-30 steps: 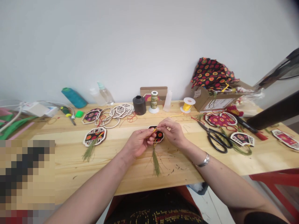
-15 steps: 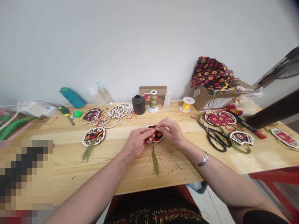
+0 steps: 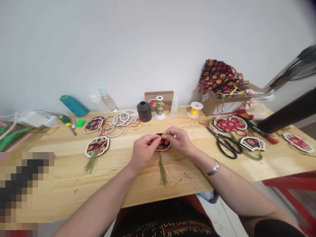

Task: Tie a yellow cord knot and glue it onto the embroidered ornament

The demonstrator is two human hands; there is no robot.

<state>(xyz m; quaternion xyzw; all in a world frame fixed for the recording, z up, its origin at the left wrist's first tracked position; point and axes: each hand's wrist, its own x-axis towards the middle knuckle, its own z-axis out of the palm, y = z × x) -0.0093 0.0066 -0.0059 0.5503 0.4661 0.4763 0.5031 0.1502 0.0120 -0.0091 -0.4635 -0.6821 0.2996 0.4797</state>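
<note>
My left hand (image 3: 145,149) and my right hand (image 3: 179,141) meet at the top of a dark patterned pendant (image 3: 164,144) that lies on the table. Both pinch a thin yellow cord (image 3: 162,137) between thumb and fingers; the exact knot or loop there is too small to make out. An olive-green tassel (image 3: 162,172) hangs from the pendant's lower edge toward me. Behind the right hand, yellow cord runs to a white spool of yellow cord (image 3: 195,110).
Black-handled scissors (image 3: 228,146) lie right of my hands, near several finished pendants. To the left is another tasselled pendant (image 3: 97,146). Behind stand a black thread cone (image 3: 144,112), a green-gold thread spool (image 3: 159,107), a white bottle (image 3: 174,106) and a cardboard box (image 3: 217,103) with patterned cloth.
My fingertips have shifted slightly on the cord and the hands are closer together at the pendant's top. The whole view has moved a little; the other things lie as before.
</note>
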